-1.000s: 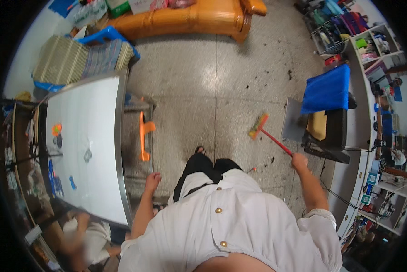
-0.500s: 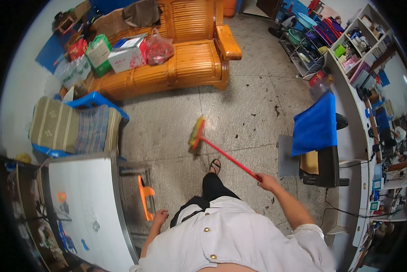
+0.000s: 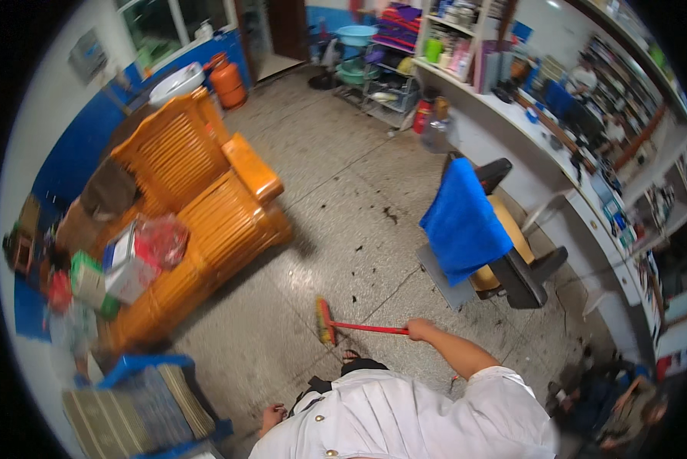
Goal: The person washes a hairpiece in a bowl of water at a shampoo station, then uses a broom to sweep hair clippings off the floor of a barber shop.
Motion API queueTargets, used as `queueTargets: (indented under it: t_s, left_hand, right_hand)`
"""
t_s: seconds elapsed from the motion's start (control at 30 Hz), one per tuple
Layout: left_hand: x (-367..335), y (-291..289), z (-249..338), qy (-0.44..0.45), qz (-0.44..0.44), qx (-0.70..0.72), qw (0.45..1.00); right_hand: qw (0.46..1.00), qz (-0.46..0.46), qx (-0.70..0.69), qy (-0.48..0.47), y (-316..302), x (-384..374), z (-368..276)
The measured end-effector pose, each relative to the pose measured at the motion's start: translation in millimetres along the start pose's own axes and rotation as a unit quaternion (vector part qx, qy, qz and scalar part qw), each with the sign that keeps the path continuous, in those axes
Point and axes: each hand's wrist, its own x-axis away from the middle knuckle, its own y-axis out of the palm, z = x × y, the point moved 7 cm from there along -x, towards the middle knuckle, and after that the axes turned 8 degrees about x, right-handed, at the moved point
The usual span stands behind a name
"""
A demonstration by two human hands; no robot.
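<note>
The red, yellow-bristled broom [image 3: 365,328] left of the chair [image 3: 509,217], gripped by the right hand [image 3: 420,330], slants less than before; the left hand [image 3: 272,416] seems loosely spread.

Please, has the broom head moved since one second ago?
Yes. The broom head has moved leftward, away from the grey footplate; the gap between them is wider now.

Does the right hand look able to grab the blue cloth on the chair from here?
Probably not: the right hand is closed around the red broom handle, and open floor seems to separate it from the blue cloth.
</note>
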Motion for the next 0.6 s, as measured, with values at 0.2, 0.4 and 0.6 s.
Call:
queueTargets:
  t_s: [0.2,0.4,0.6]
  left_hand:
    - [-109.7,1.3,94.6,0.041,-0.069,-0.257,0.963]
    - [-221.6,39.7,179.9,0.109,-0.188,-0.337,0.916]
    - [-265.7,67.9,262.3,0.143,-0.274,-0.363,0.879]
  right_hand:
    - [0.971,-0.052,-0.162,0.167,47.3,80.6,109.5]
    - [0.884,-0.026,-0.323,0.336,145.9,161.2,113.7]
    - [0.853,0.075,-0.355,0.376,202.9,156.7,15.4]
